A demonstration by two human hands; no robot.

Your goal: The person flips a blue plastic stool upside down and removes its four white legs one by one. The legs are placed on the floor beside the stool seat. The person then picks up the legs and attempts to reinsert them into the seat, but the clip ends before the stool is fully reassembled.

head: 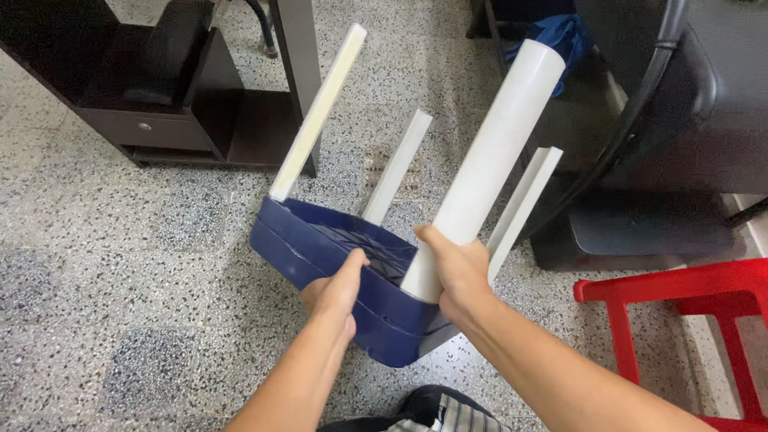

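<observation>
The blue stool seat [336, 248] is steadied by the left hand [336, 292] clasped on its rim while the white leg [488, 160], wrapped by the right hand [456, 276], is kept straight in its socket

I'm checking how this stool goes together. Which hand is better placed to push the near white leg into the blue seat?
The right hand, probably: it is wrapped around the near white leg at its base. The left hand grips the rim of the blue seat, steadying it.
</observation>
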